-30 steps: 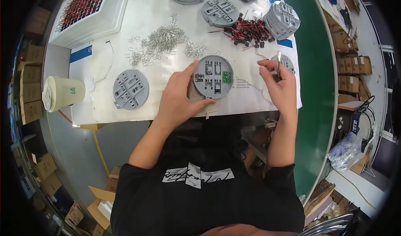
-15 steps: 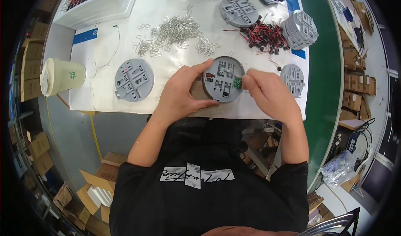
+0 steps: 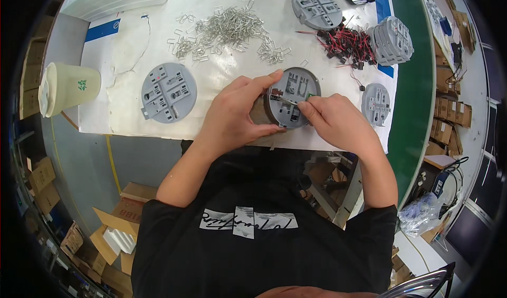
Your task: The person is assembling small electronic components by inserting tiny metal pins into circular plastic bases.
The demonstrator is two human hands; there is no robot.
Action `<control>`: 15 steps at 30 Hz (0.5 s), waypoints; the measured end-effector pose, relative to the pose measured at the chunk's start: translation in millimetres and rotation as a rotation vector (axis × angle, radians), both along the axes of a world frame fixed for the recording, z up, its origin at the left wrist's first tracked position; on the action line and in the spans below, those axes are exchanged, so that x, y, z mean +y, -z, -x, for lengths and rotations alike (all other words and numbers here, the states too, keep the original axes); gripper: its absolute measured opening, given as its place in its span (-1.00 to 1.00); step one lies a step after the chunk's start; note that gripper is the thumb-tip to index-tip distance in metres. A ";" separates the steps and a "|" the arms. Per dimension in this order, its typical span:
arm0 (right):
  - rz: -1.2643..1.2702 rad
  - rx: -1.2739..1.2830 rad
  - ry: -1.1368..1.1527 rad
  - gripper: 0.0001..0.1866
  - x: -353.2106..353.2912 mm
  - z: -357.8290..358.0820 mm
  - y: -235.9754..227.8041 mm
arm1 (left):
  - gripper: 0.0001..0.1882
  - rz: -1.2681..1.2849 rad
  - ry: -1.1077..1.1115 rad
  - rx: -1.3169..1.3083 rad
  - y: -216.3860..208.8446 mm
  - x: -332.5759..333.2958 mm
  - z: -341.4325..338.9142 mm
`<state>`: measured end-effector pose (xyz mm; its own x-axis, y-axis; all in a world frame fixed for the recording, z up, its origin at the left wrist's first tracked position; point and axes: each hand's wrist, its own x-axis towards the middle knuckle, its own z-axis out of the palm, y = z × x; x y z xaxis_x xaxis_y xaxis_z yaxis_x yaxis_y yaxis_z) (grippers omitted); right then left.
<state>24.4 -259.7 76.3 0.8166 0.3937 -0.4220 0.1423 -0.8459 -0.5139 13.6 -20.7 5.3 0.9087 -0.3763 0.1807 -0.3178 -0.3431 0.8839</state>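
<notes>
Left hand: it [image 3: 237,110] was curved around the left side of the housing, thumb at the near rim and fingertips at the far rim; the grip was wide, but it had hold of the piece.
Right hand: it [image 3: 338,119] was pinched closed on a thin metal tool [image 3: 288,102], which lay across the housing; the exact kind of tool I could not tell.
Grey round housing [image 3: 292,89]: it was between the two hands, close to the near edge of the desk [image 3: 214,81], somewhat right of its middle, and tilted; its inside faced upward.
Green board [image 3: 310,94]: it sat at the right inside of the housing, partly covered by the right hand.
Right disc [image 3: 376,105]: this grey piece lay near the near right corner.
Left disc [image 3: 169,93]: it was also grey and lay flat, near the near edge.
Cup [image 3: 76,88]: pale, lidded, at the left edge.
Wired parts [image 3: 348,47]: a red and black heap, toward the right edge.
Stack of grey discs [image 3: 391,40]: just beside this heap, at the right edge.
Metal pins [image 3: 232,27]: a loose silver pile, around the middle.
White tub [image 3: 121,1]: toward the far left corner.
</notes>
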 end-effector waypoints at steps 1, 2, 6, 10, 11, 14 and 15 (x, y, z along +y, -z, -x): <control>0.005 0.006 -0.002 -0.49 -0.7 0.1 0.7 | -0.02 0.010 0.000 -0.001 0.3 -0.2 0.3; 0.009 0.011 -0.003 -0.49 -1.1 -0.2 1.0 | -0.03 0.019 -0.001 -0.003 0.5 -0.1 0.4; 0.033 0.051 -0.010 -0.48 -1.8 -1.1 -1.9 | -0.03 0.021 0.000 -0.003 1.2 0.4 0.8; 0.037 0.038 -0.014 -0.48 0.4 -1.8 -2.4 | -0.03 0.032 0.001 -0.028 3.5 -0.5 0.3; 0.037 0.038 -0.013 -0.48 0.2 -2.0 -2.1 | -0.03 0.039 -0.001 -0.041 3.8 -0.7 0.3; -0.002 0.066 0.001 -0.47 -1.4 -3.5 -0.8 | -0.04 0.036 -0.002 -0.035 3.4 -0.8 0.6; -0.001 0.067 0.001 -0.47 -1.2 -4.5 -1.1 | -0.04 0.035 -0.002 -0.032 3.3 -0.9 0.7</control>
<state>28.9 -261.0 77.3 0.7871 0.3934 -0.4752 0.1069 -0.8455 -0.5231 12.8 -21.6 2.0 0.9029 -0.3676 0.2227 -0.3456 -0.3130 0.8846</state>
